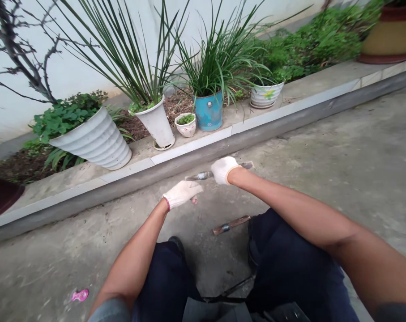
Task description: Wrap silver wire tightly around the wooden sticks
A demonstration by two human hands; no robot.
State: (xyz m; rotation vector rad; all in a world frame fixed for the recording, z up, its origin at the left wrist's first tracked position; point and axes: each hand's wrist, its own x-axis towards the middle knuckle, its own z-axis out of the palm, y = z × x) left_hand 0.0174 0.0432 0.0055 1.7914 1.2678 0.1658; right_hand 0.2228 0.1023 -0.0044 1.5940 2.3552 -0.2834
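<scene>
My right hand, in a white knit glove, is closed round a worn wooden stick. The stick has a greyish band of wrapping left of my fist and lies low over the concrete. My left hand, gloved too, is just below the stick's left end with its fingers stretched to the right. A small pinkish spot shows under those fingers; whether it is a bare fingertip or an object, I cannot make out. Between my feet a second wooden piece with a dark band lies on the ground.
Along a raised, tiled bed edge stand a ribbed white pot, a tall white pot, a tiny pot, a blue pot and a patterned bowl. Pink litter lies at lower left on the concrete floor.
</scene>
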